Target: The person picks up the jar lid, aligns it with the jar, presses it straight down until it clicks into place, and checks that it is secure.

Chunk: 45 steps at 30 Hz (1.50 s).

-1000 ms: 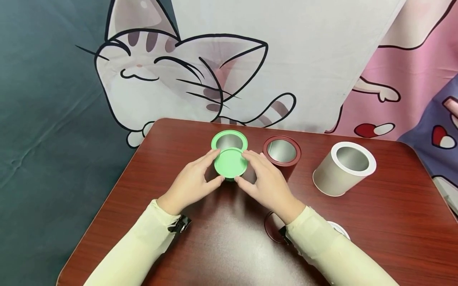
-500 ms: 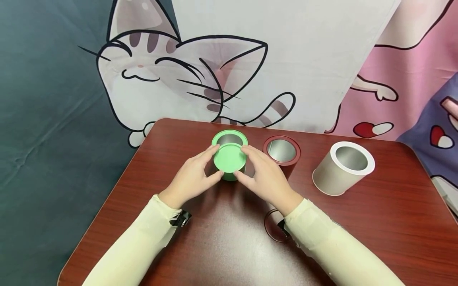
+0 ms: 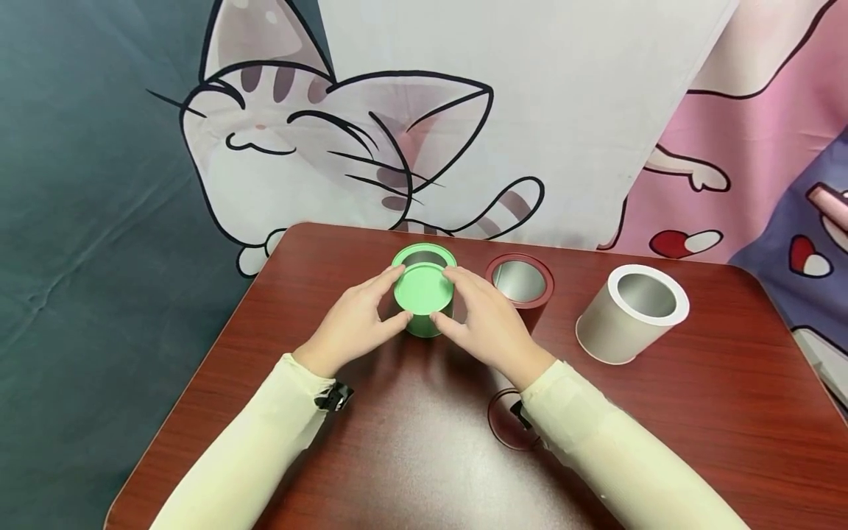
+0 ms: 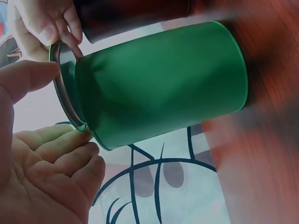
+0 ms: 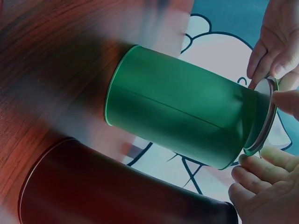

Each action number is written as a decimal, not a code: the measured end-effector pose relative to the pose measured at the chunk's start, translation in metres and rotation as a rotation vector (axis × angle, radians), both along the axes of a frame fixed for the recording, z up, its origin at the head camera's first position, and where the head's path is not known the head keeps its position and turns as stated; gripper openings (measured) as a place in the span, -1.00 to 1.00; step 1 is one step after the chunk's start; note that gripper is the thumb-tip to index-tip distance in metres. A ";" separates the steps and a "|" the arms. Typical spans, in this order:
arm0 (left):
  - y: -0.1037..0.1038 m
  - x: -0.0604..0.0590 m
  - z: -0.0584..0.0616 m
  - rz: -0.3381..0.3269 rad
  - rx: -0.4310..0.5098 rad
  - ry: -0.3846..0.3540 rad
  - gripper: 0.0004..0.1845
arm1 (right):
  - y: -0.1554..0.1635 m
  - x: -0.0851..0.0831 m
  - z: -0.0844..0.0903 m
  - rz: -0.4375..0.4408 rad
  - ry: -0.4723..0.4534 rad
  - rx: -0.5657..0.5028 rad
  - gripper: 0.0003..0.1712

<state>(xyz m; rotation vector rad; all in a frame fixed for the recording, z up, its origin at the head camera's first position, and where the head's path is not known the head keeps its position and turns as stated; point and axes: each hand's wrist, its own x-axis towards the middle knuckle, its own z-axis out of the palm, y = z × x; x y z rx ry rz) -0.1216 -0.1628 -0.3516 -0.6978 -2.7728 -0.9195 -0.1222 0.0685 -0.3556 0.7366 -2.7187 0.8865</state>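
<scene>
A round green lid [image 3: 424, 289] is held between both hands over the mouth of an upright green can [image 3: 424, 325]. My left hand [image 3: 354, 320] pinches the lid's left edge between thumb and fingers. On the opposite edge, my right hand [image 3: 486, 320] does the same. In the left wrist view the lid [image 4: 70, 93] tilts against the rim of the can [image 4: 163, 84], with a gap still showing on one side. From the right wrist, the can [image 5: 177, 107] stands on the table, the lid's far edge beyond its rim.
An uncovered dark red can [image 3: 530, 315] stands just right of the green one, close to my right hand. Farther right is an uncovered white can [image 3: 606, 335]. A thin dark red ring-shaped piece [image 3: 506, 444] lies on the brown table [image 3: 397, 456], partly under my right wrist.
The green lid has moved slightly away from me, farther over the can's mouth, and more of the can's front shows. Both hands moved with it. The white round piece by my right sleeve is hidden now.
</scene>
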 end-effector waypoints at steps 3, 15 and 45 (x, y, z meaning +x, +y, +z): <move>-0.001 -0.002 0.001 0.008 -0.011 -0.013 -0.25 | -0.002 -0.003 0.000 -0.007 -0.012 0.010 -0.26; -0.002 -0.012 0.001 0.042 -0.020 -0.058 -0.25 | -0.008 -0.012 0.003 -0.018 -0.022 0.045 -0.27; 0.004 -0.032 0.003 0.066 0.028 -0.122 -0.23 | -0.013 -0.029 0.007 -0.013 -0.028 0.116 -0.31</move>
